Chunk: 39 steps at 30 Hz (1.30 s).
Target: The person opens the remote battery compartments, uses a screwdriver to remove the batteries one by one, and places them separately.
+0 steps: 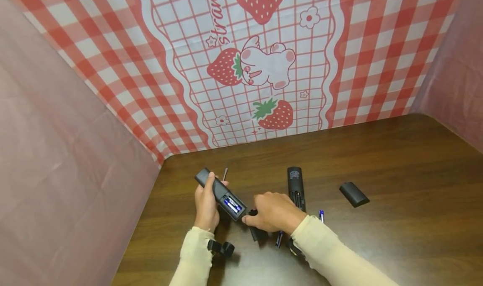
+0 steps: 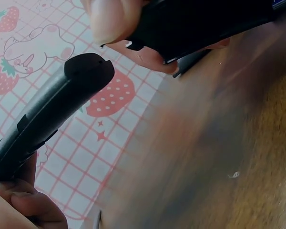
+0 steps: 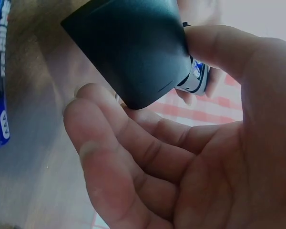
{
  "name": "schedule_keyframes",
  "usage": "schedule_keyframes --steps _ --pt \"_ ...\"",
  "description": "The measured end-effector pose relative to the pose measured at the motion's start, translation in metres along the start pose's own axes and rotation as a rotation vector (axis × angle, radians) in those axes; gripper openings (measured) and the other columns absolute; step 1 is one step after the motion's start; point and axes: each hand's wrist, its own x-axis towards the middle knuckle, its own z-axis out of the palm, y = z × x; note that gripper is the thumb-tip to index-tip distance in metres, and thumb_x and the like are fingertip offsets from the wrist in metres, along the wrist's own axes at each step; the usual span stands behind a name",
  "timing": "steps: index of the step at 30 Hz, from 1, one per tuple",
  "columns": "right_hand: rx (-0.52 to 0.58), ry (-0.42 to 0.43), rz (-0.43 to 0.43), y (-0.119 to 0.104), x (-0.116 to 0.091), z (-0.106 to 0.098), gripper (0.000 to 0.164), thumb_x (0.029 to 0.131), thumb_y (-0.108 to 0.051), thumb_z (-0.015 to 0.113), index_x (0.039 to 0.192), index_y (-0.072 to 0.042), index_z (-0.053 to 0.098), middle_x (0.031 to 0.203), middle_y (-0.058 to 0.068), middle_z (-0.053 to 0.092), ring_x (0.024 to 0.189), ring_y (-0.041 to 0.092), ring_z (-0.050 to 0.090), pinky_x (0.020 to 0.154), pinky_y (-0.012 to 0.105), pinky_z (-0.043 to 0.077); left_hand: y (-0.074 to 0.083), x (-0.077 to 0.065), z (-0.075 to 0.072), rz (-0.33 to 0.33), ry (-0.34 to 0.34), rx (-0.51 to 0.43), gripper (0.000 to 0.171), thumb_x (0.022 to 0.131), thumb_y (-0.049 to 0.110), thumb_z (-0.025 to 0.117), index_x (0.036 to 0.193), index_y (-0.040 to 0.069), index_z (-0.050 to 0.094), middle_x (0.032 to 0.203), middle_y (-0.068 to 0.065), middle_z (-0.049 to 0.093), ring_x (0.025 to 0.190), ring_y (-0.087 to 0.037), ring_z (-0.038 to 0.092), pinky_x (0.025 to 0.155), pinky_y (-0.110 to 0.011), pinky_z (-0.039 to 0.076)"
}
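Observation:
My left hand [image 1: 206, 206] grips a black remote control [image 1: 219, 189], its back turned up and its battery bay uncovered. Blue-and-white batteries [image 1: 232, 204] lie in that bay. Just right of the remote's lower end, my right hand [image 1: 272, 212] pinches a black battery cover [image 1: 258, 232] between thumb and fingers. The right wrist view shows the smooth outer face of the cover [image 3: 133, 52], with the other fingers curved below it. In the left wrist view, the remote [image 2: 52, 105] and the cover [image 2: 200, 28] are apart.
A second black remote [image 1: 295, 179] lies on the wooden table, its bay uncovered. Another cover [image 1: 354, 194] is farther right. Loose batteries lie near my right forearm, one blue battery [image 1: 321, 216] beyond it, another battery [image 1: 279, 239] nearer. A thin metal rod [image 1: 225, 174] shows behind my left hand.

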Motion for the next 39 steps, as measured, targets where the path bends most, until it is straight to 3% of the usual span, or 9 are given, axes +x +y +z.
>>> schedule_keyframes --steps 10,27,39 --pt "0.007 0.001 -0.016 0.001 0.000 0.005 0.045 0.088 -0.057 0.068 0.080 -0.013 0.061 0.066 -0.002 0.055 0.057 0.016 0.051 0.054 0.039 0.043 0.003 0.003 -0.009 0.013 -0.002 -0.012 0.039 0.104 0.035 0.055 0.112 -0.002 0.053 0.081 -0.011 0.071 0.078 -0.020 0.069 0.070 -0.031 0.054" --pt "-0.004 -0.027 0.004 0.002 0.001 0.014 0.050 0.087 -0.058 0.068 0.094 -0.009 0.066 0.068 -0.002 0.055 0.057 0.016 0.052 0.055 0.037 0.043 -0.003 0.001 -0.008 0.020 0.006 -0.006 0.029 0.103 0.035 0.055 0.104 0.006 0.057 0.077 -0.006 0.071 0.079 -0.020 0.068 0.071 -0.030 0.052" --pt "-0.006 -0.030 0.011 0.005 0.004 0.017 0.046 0.088 -0.059 0.068 0.082 -0.013 0.064 0.067 -0.002 0.056 0.058 0.016 0.051 0.056 0.038 0.044 -0.003 -0.001 -0.011 0.018 0.014 0.007 0.036 0.103 0.037 0.057 0.110 0.002 0.056 0.079 -0.008 0.071 0.081 -0.024 0.067 0.072 -0.029 0.051"
